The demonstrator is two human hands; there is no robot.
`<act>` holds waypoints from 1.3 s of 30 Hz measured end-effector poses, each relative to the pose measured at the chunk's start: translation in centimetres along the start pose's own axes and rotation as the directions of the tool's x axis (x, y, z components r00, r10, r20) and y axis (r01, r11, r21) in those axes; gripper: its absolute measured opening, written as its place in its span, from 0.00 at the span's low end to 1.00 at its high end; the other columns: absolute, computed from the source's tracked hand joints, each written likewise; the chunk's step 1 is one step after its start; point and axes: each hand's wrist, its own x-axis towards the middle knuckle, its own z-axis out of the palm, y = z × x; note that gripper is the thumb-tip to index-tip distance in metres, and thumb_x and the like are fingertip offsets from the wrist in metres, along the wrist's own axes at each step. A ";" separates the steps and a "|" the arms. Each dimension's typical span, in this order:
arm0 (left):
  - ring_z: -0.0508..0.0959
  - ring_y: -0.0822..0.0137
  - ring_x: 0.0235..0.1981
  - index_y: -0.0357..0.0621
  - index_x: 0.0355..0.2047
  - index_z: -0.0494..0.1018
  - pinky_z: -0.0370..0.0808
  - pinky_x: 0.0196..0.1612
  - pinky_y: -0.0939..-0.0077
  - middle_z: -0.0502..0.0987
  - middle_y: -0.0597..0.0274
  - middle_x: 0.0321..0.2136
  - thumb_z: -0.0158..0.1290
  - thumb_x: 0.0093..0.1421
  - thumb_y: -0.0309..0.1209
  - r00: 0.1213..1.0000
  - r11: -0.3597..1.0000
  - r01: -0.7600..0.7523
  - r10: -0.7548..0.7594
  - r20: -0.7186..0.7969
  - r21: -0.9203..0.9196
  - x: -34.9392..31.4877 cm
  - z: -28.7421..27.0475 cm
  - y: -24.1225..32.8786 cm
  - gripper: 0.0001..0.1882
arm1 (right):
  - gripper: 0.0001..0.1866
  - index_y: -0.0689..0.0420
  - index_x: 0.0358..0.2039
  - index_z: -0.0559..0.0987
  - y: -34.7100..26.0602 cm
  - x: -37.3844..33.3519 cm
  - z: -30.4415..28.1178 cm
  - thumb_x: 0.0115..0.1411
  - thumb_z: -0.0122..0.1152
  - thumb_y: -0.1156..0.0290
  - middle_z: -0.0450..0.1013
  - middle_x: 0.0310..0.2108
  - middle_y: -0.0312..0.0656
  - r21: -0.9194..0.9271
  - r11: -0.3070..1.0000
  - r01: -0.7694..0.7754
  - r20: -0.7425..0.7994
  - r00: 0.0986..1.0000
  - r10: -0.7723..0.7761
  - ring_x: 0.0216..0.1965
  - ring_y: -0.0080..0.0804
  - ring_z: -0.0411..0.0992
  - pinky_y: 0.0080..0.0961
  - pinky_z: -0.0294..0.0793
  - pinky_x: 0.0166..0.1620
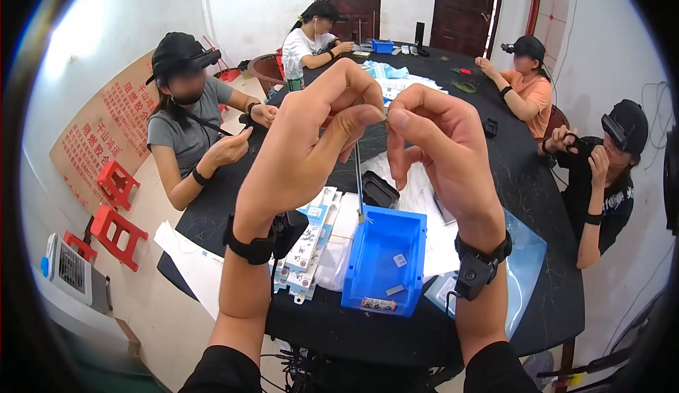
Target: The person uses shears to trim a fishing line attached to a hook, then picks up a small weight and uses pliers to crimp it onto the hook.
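Observation:
Both of my hands are raised over the table, their fingertips nearly meeting. My left hand [318,121] is closed in a pinch, thumb against forefinger. My right hand [442,135] is also pinched, its thumb tip close to the left one. Whatever lies between the fingertips is too small to make out. Just below the left fingers, a thin upright rod [359,181] runs down to the rim of a blue plastic bin [378,241]; its top is hidden. Inside the bin lie a small white label [400,260] and a small pale strip [395,290].
Packs of white-and-blue cards [305,259] lie left of the bin, and a black open case [380,190] sits behind it. A translucent blue sheet [523,269] is at the right. Several people sit around the black table [481,174]. Red stools [119,234] stand at the left.

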 end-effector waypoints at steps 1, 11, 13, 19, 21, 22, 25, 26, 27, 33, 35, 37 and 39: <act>0.69 0.79 0.24 0.38 0.43 0.72 0.66 0.28 0.80 0.75 0.66 0.23 0.55 0.76 0.28 1.000 1.000 0.003 -0.004 -0.011 -0.003 0.0 0.0 0.0 0.06 | 0.12 0.62 0.41 0.82 0.0 0.0 0.0 0.74 0.66 0.64 0.79 0.26 0.34 -0.007 1.000 -0.002 -0.008 1.000 0.002 0.24 0.21 0.80 0.19 0.81 0.25; 0.73 0.77 0.22 0.36 0.40 0.75 0.67 0.27 0.79 0.77 0.63 0.23 0.59 0.73 0.25 0.998 0.988 -0.014 0.022 -0.054 0.151 0.0 -0.1 0.0 0.05 | 0.10 0.62 0.38 0.82 -0.2 -0.1 0.1 0.72 0.69 0.68 0.79 0.24 0.34 -0.131 0.991 0.007 -0.070 0.997 -0.017 0.23 0.16 0.78 0.16 0.78 0.27; 0.72 0.78 0.22 0.36 0.39 0.76 0.67 0.27 0.80 0.77 0.64 0.23 0.59 0.72 0.24 0.998 0.985 -0.019 0.028 -0.050 0.173 0.0 -0.3 -0.1 0.05 | 0.10 0.62 0.38 0.81 -0.2 -0.1 0.2 0.71 0.70 0.69 0.78 0.24 0.33 -0.175 0.985 0.005 -0.098 0.995 -0.023 0.23 0.16 0.77 0.16 0.77 0.27; 0.71 0.79 0.21 0.36 0.39 0.75 0.65 0.26 0.80 0.76 0.65 0.22 0.59 0.73 0.25 0.997 0.983 -0.024 0.036 -0.062 0.181 0.2 0.1 -0.3 0.05 | 0.09 0.62 0.38 0.82 -0.3 0.0 0.1 0.71 0.70 0.69 0.79 0.26 0.34 -0.199 0.980 -0.004 -0.087 0.996 -0.014 0.23 0.16 0.77 0.16 0.78 0.27; 0.70 0.79 0.21 0.37 0.40 0.75 0.64 0.25 0.80 0.75 0.67 0.22 0.57 0.74 0.27 0.995 0.988 0.029 -0.014 -0.098 0.153 0.2 0.1 -0.4 0.06 | 0.09 0.63 0.40 0.82 -0.2 0.1 0.0 0.70 0.70 0.69 0.79 0.27 0.35 -0.184 0.983 -0.004 -0.089 0.996 -0.013 0.24 0.16 0.77 0.17 0.79 0.28; 0.70 0.80 0.21 0.37 0.41 0.74 0.63 0.25 0.80 0.75 0.68 0.21 0.56 0.75 0.28 0.993 0.991 0.046 -0.031 -0.112 0.128 0.2 0.0 -0.5 0.06 | 0.09 0.63 0.40 0.83 -0.1 0.1 0.0 0.70 0.70 0.70 0.79 0.28 0.35 -0.175 0.985 -0.002 -0.095 0.995 -0.015 0.24 0.17 0.77 0.17 0.79 0.28; 0.68 0.81 0.20 0.40 0.41 0.73 0.63 0.25 0.81 0.72 0.72 0.20 0.52 0.79 0.33 0.985 0.989 0.146 -0.143 -0.098 0.030 0.6 -1.3 -1.1 0.10 | 0.09 0.63 0.43 0.83 0.4 0.4 0.0 0.68 0.71 0.71 0.80 0.31 0.38 -0.226 0.974 0.008 -0.142 0.989 -0.041 0.27 0.18 0.79 0.19 0.82 0.29; 0.66 0.81 0.20 0.41 0.42 0.73 0.62 0.25 0.81 0.71 0.72 0.21 0.50 0.80 0.36 0.973 0.975 0.220 -0.220 -0.068 -0.013 0.7 -1.7 -1.4 0.12 | 0.10 0.63 0.44 0.83 0.6 0.5 0.1 0.67 0.72 0.71 0.81 0.32 0.39 -0.241 0.970 0.032 -0.148 0.987 -0.069 0.29 0.19 0.80 0.19 0.83 0.30; 0.65 0.82 0.20 0.41 0.43 0.72 0.62 0.25 0.82 0.70 0.72 0.21 0.48 0.81 0.39 0.955 0.955 0.289 -0.292 -0.045 -0.062 0.7 -2.2 -1.8 0.13 | 0.11 0.64 0.45 0.83 0.9 0.6 0.1 0.67 0.72 0.72 0.81 0.34 0.39 -0.303 0.953 0.009 -0.172 0.983 -0.064 0.29 0.19 0.80 0.20 0.83 0.31; 0.66 0.80 0.22 0.43 0.45 0.71 0.64 0.24 0.83 0.68 0.72 0.22 0.45 0.83 0.42 0.879 0.790 0.476 -0.427 0.211 -0.386 0.8 -3.1 -4.2 0.15 | 0.11 0.65 0.46 0.82 2.5 1.3 0.9 0.65 0.72 0.75 0.82 0.37 0.43 -0.428 0.904 -0.009 -0.173 0.982 -0.072 0.32 0.22 0.82 0.23 0.86 0.33; 0.67 0.80 0.22 0.43 0.46 0.71 0.64 0.24 0.83 0.68 0.72 0.23 0.45 0.83 0.42 0.869 0.747 0.494 -0.422 0.258 -0.444 0.8 -3.1 -4.6 0.15 | 0.11 0.65 0.46 0.82 2.6 1.3 1.0 0.65 0.71 0.76 0.82 0.37 0.43 -0.412 0.911 -0.010 -0.178 0.982 -0.070 0.33 0.23 0.83 0.23 0.87 0.34; 0.67 0.80 0.23 0.43 0.46 0.71 0.64 0.25 0.83 0.68 0.72 0.23 0.45 0.83 0.42 0.864 0.724 0.504 -0.415 0.286 -0.471 0.9 -3.0 -4.7 0.15 | 0.11 0.65 0.46 0.81 2.6 1.3 1.0 0.65 0.71 0.77 0.82 0.36 0.43 -0.396 0.918 -0.012 -0.178 0.982 -0.064 0.34 0.24 0.83 0.24 0.87 0.34; 0.67 0.79 0.23 0.43 0.47 0.71 0.64 0.25 0.83 0.68 0.72 0.23 0.45 0.83 0.41 0.862 0.708 0.508 -0.421 0.284 -0.491 0.9 -2.8 -4.7 0.15 | 0.11 0.65 0.46 0.81 2.6 1.4 1.0 0.65 0.71 0.77 0.83 0.35 0.43 -0.395 0.919 -0.006 -0.177 0.982 -0.070 0.34 0.25 0.84 0.24 0.87 0.35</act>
